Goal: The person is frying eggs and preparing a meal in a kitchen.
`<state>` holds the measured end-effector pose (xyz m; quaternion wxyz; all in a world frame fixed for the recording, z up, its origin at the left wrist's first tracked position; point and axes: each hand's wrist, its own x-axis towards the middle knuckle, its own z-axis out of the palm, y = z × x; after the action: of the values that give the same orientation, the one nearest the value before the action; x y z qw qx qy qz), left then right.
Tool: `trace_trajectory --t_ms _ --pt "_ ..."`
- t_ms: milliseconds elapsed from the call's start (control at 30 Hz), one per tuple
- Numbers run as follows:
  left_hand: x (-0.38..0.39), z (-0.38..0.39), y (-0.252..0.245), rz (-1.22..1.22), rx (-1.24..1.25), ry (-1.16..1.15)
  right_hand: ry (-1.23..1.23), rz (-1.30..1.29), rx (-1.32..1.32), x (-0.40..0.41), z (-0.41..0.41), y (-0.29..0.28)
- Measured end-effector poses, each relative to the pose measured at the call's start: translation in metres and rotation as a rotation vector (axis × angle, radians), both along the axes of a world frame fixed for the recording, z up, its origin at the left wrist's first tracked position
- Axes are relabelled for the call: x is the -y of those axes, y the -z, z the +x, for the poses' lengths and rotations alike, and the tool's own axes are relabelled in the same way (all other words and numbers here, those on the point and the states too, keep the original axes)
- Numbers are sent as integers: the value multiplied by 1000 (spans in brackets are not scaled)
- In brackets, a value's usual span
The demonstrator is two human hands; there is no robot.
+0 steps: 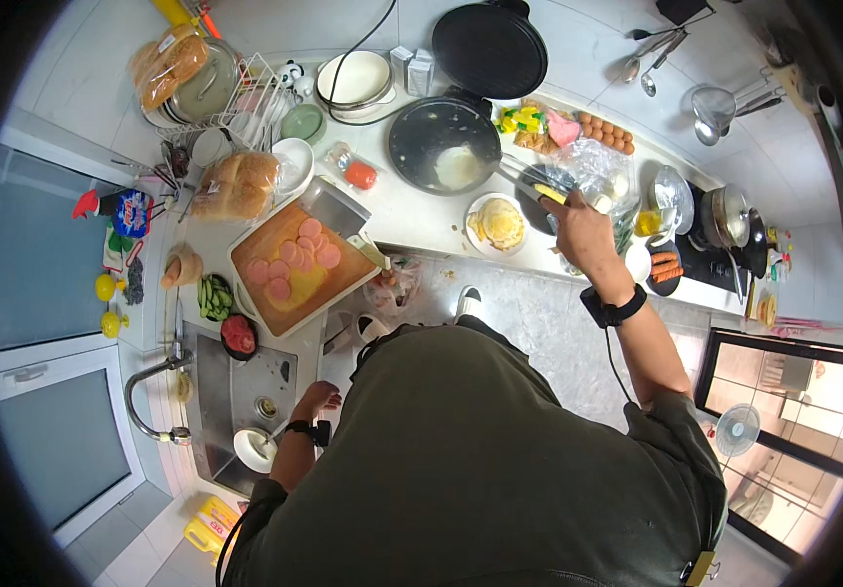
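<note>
My right hand [584, 233] grips a metal-shafted utensil [528, 185], probably a spatula, with a yellow part at its handle. Its far end reaches the rim of an open black electric griddle [414, 158]. A pale, thin patch of egg [458, 167] lies in the griddle, while the lid [491, 51] stands raised behind. Left of my right hand, a white plate holds stacked fried eggs [498, 224]. A round black dish [535, 205] sits partly under the utensil. My left hand [321, 398] hangs beside the sink, seemingly empty, fingers loosely curled.
At left, sliced pink sausage [308, 249] lies on a wooden cutting board [264, 260], near cucumber slices [215, 297], tomato slices [239, 336] and bagged bread [234, 187]. A steel sink [220, 392] holds a white bowl [253, 449]. Eggs [605, 132], sausages [663, 265] and a stove [707, 253] are rightward.
</note>
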<state>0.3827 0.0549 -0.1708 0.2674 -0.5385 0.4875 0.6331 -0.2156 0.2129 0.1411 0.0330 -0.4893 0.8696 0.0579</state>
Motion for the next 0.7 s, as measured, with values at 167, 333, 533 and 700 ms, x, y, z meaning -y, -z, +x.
trace_trajectory --t_ms 167,333,533,700 --pt "0 2 8 47 -28 -102 44 74 43 5 12 4" --pt "-13 24 34 121 46 -174 64 -21 122 14 16 20" --pt "-27 23 19 29 9 -225 65 -136 212 32 33 25" --pt "-33 45 31 -18 -153 -80 73 -228 252 47 22 29"
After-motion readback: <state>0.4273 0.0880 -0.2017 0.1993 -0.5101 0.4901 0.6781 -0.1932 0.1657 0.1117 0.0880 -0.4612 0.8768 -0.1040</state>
